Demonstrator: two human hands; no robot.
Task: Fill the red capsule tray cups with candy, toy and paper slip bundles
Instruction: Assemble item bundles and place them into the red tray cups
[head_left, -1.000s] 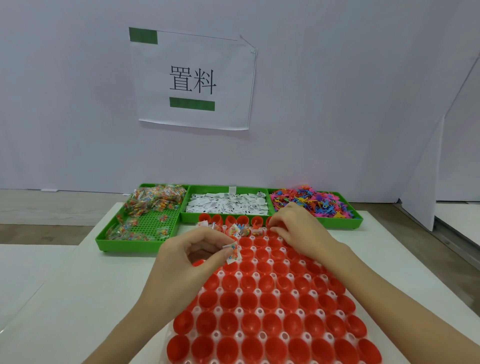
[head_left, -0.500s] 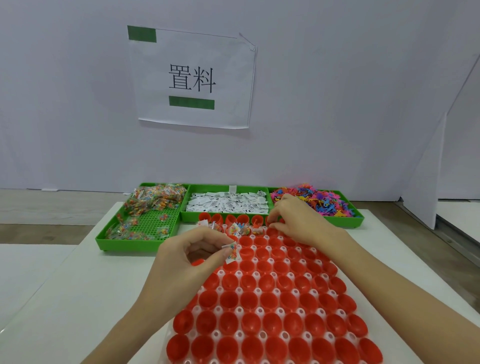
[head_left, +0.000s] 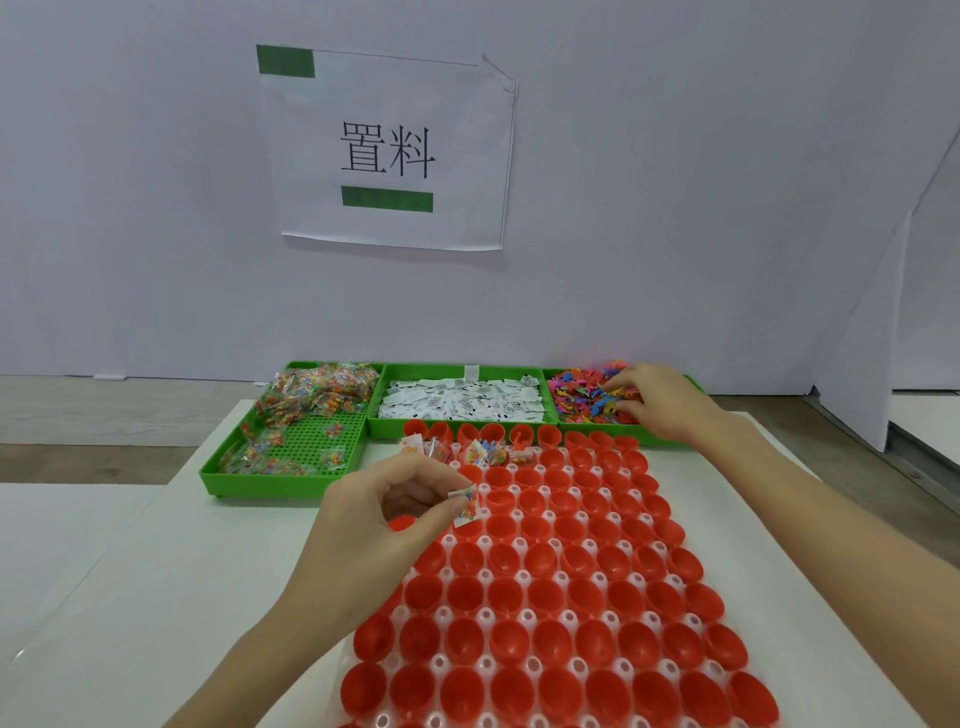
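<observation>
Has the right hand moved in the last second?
Yes. The right hand left the far rows of the red capsule tray and went away and rightward into the green bin of colourful plastic toys.

The red capsule tray (head_left: 561, 597) lies flat on the white surface (head_left: 130, 597) — most cups empty, only some far-row cups hold candy packets (head_left: 475, 453) and slips.

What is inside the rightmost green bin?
The rightmost green bin holds a heap of small multicoloured plastic toys. The right hand reaches into it and covers the bin's right part, so what the fingers hold cannot be seen.
</observation>
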